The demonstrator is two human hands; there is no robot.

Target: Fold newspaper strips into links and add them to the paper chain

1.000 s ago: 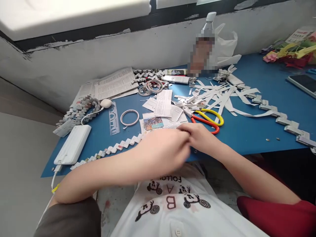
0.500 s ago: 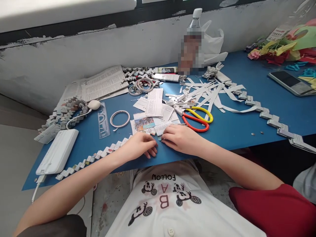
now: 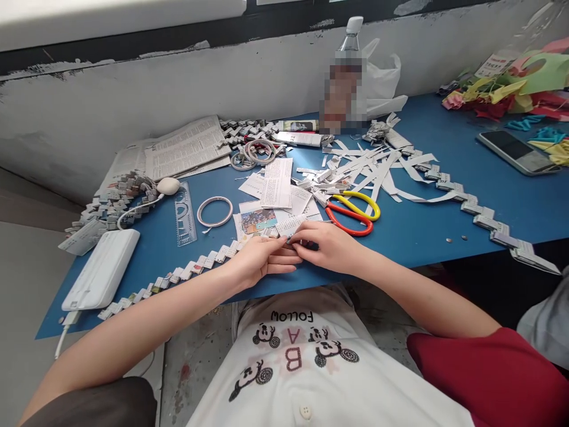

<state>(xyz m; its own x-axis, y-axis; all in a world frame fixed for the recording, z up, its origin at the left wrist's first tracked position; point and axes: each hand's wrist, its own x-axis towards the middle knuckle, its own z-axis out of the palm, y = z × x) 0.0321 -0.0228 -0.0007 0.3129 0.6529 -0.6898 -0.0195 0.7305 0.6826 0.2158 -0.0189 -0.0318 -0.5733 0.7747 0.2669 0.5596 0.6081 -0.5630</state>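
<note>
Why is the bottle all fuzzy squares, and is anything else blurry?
Head view: the bottle is covered by a blocky mosaic patch, not blur; the left hand, right hand and scissors look sharp; the window strip along the top glares white.

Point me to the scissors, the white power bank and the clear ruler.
scissors point(image 3: 353, 214): head view, on the red handle loop beside the yellow one.
white power bank point(image 3: 101, 268): head view, middle of its flat top face.
clear ruler point(image 3: 184, 214): head view, middle of the strip, below the cut-out curves.
</note>
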